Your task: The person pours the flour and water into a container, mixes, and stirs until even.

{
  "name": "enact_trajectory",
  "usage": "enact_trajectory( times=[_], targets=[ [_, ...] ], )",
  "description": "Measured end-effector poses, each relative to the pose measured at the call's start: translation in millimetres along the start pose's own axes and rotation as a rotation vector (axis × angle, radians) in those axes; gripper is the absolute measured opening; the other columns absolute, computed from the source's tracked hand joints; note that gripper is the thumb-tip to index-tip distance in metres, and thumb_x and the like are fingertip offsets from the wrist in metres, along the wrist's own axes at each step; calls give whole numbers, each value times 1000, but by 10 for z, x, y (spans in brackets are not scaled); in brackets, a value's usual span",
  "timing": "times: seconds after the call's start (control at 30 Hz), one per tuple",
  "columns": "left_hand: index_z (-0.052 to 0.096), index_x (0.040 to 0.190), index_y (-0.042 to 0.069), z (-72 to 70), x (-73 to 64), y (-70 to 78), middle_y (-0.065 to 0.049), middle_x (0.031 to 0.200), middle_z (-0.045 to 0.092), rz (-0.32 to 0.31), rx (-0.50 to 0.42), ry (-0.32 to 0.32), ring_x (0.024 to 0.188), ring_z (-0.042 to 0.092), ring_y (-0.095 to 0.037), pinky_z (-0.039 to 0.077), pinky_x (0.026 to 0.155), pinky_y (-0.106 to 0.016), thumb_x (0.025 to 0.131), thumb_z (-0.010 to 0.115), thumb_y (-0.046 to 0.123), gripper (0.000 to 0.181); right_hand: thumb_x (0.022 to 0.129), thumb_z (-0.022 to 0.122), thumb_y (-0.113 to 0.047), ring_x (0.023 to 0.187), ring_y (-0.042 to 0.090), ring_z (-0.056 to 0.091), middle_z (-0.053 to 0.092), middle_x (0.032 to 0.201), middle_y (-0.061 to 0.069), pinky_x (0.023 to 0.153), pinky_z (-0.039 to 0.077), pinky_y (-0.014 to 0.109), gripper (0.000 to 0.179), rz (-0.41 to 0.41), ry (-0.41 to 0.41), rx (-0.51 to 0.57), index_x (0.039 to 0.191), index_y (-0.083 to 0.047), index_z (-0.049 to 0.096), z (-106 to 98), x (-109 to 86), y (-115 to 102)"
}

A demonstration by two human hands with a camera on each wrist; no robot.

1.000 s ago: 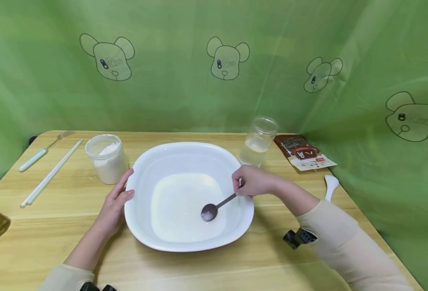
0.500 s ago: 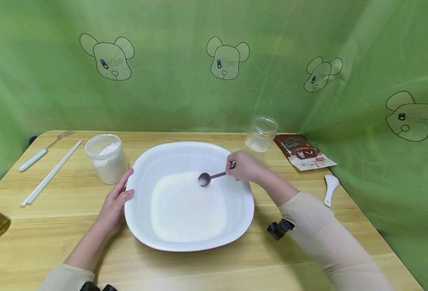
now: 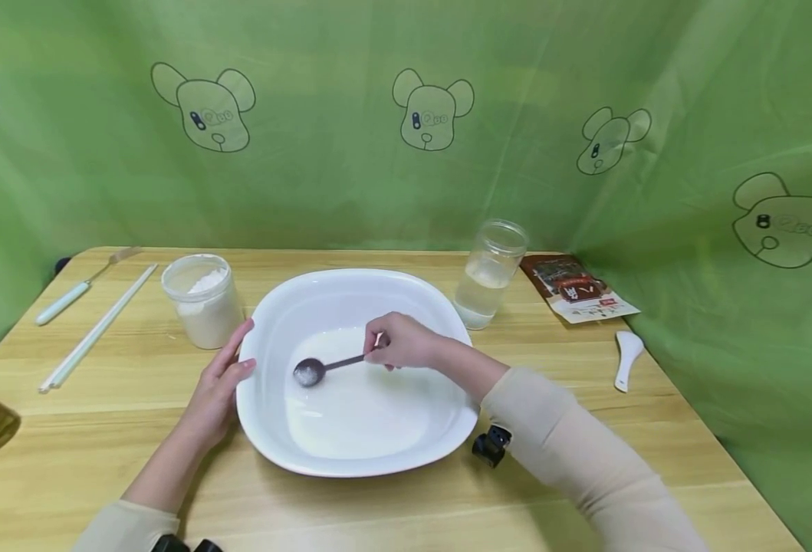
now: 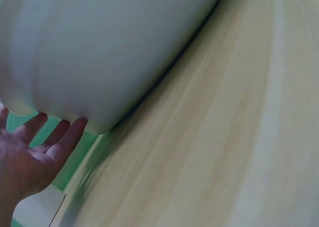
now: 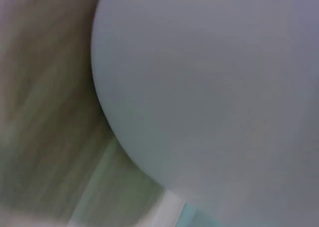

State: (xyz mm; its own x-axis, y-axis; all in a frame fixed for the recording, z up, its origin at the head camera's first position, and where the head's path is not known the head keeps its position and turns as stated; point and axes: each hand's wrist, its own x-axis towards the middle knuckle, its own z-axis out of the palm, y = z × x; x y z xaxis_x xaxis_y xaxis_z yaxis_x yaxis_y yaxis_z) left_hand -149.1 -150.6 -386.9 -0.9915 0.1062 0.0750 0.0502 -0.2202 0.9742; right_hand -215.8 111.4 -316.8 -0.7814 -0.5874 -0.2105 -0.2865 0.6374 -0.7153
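A large white basin [image 3: 350, 287] stands mid-table, with a pale whitish layer over its bottom. My right hand [image 3: 406, 341] reaches inside it and pinches the handle of a dark brown spoon [image 3: 309, 372]. The spoon's round bowl is low at the left part of the layer, with some white stuff in it. At the basin's left side my left hand [image 3: 215, 391] rests against the rim, thumb at the edge. The left wrist view shows its fingers [image 4: 70, 137] extended and touching the outer wall. Only the basin's wall [image 5: 209, 97] fills the right wrist view; the hand is hidden there.
A jar of white powder [image 3: 207, 303] stands close by the left fingers, and a jar of clear liquid [image 3: 484, 284] behind the right forearm. Farther left lie chopsticks [image 3: 98, 330] and a fork [image 3: 67, 301]. On the right are a brown packet [image 3: 574, 287] and a white spoon [image 3: 628, 356].
The right hand has carried the brown spoon from the basin's right side, up toward the back, then across to the left. The left hand and basin have stayed put.
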Motion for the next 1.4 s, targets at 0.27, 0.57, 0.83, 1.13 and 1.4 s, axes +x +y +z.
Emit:
enact_trajectory(
  times=[0.27, 0.57, 0.83, 1.13, 1.4],
  targets=[
    [26, 137, 19, 9, -7, -2, -12, 141, 14, 10, -1, 3, 95, 51, -8, 48, 72, -26, 89, 44, 14, 51, 78, 60, -2, 40, 10, 38, 47, 46, 3, 37, 28, 18, 9, -62, -203, 4, 72, -8, 58, 21, -199, -73],
    [27, 136, 19, 15, 8, -11, -16, 140, 16, 24, 3, 0, 94, 51, -8, 48, 71, -26, 88, 46, 13, 52, 74, 59, 3, 40, 9, 41, 46, 46, 1, 39, 33, 18, 11, -43, -271, -116, 69, -6, 57, -386, -548, 16],
    [26, 137, 19, 2, 9, -18, -16, 139, 17, 13, 13, 10, 94, 51, -8, 49, 70, -26, 88, 45, 14, 52, 69, 54, 8, 40, 10, 41, 45, 49, 1, 38, 33, 20, 12, 35, -134, -273, 66, -4, 54, -752, -682, 103],
    [27, 136, 19, 0, 5, -23, -15, 140, 16, 20, 10, 9, 94, 51, -8, 49, 70, -26, 88, 45, 13, 52, 73, 59, 2, 41, 11, 43, 48, 48, 1, 40, 35, 22, 9, 89, 159, -289, 67, -3, 55, -758, -468, 231],
    [27, 136, 20, 5, 2, -14, -14, 140, 16, 12, 10, 11, 92, 52, -8, 49, 69, -26, 88, 45, 12, 52, 78, 59, -4, 41, 11, 42, 50, 50, 4, 37, 33, 20, 5, 110, 194, -103, 74, -4, 58, -498, -158, 235]
  ],
)
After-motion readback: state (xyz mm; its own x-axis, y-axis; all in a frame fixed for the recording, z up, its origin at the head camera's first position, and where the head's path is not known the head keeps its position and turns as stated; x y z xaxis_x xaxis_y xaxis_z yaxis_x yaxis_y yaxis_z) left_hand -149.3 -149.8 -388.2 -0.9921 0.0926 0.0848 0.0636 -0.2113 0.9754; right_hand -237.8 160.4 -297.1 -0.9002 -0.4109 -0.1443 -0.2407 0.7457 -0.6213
